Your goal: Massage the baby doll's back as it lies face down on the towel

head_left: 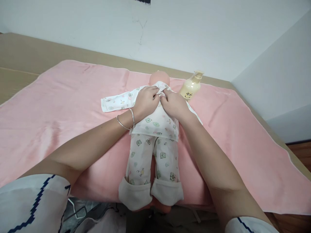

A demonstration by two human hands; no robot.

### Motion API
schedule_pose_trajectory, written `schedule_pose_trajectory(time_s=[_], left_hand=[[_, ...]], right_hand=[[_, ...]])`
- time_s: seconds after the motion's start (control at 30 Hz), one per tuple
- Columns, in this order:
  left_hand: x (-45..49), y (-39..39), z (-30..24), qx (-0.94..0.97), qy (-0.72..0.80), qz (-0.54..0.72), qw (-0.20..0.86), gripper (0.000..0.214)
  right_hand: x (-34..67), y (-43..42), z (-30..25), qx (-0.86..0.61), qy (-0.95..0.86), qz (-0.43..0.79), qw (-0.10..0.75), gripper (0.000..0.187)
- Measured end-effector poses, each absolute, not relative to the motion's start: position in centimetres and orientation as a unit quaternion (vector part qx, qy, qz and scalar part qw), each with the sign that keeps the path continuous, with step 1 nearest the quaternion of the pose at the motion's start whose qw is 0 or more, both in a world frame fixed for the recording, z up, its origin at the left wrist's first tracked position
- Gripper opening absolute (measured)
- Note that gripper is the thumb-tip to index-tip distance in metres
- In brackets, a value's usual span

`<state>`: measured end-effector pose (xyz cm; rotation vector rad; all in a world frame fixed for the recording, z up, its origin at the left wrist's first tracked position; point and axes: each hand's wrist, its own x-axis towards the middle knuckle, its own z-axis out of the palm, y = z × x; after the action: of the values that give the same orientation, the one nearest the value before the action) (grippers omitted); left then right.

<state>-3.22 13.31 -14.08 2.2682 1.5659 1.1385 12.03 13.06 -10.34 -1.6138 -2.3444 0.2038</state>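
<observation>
A baby doll (159,78) lies on its back on a pink sheet, its head away from me and its feet at the near edge. It wears a white printed baby shirt (155,124) and matching trousers (141,158) with turned-up cuffs. Near the neck of the shirt, my left hand (147,100) pinches the cloth, a silver bangle on its wrist. Close beside it my right hand (176,103) grips the same cloth from the other side. The fingertips of both hands almost meet. One shirt sleeve stretches out flat to the left; the other is mostly behind my right hand.
A pale yellow pump bottle (191,85) stands on the pink sheet (80,94), just beyond my right hand. The sheet covers a tan surface (26,48) that meets a white wall (97,26). A wooden floor (301,155) shows at the right.
</observation>
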Motion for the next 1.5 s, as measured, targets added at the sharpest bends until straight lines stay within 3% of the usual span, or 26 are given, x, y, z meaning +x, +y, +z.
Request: schedule_pose_trajectory(time_s=[0.27, 0.6, 0.77, 0.93, 1.13, 1.4, 1.5], left_hand=[[-3.0, 13.5, -13.5, 0.736, 0.566, 0.357, 0.106, 0.022], [-3.1, 13.8, -13.9, 0.739, 0.57, 0.349, 0.091, 0.024], [-3.0, 13.8, -14.0, 0.734, 0.575, 0.35, 0.089, 0.029], [-3.1, 13.9, -14.3, 0.73, 0.569, 0.365, 0.096, 0.038], [-3.0, 14.0, -14.3, 0.728, 0.571, 0.368, 0.097, 0.03], [-2.9, 13.2, -14.2, 0.739, 0.557, 0.378, 0.041, 0.019], [-2.8, 13.1, -14.2, 0.734, 0.558, 0.384, 0.055, 0.018]], right_hand=[[12.2, 13.8, -11.3, -0.53, -0.83, 0.072, 0.158, 0.051], [10.9, 11.4, -9.4, -0.569, -0.818, -0.037, 0.073, 0.044], [10.7, 11.7, -9.9, -0.57, -0.816, -0.007, 0.093, 0.046], [11.2, 13.3, -11.5, -0.529, -0.833, 0.032, 0.158, 0.059], [11.8, 14.6, -12.5, -0.513, -0.835, 0.077, 0.183, 0.067], [11.6, 14.5, -12.7, -0.506, -0.837, 0.053, 0.201, 0.048], [11.8, 14.6, -12.8, -0.496, -0.84, 0.054, 0.21, 0.049]])
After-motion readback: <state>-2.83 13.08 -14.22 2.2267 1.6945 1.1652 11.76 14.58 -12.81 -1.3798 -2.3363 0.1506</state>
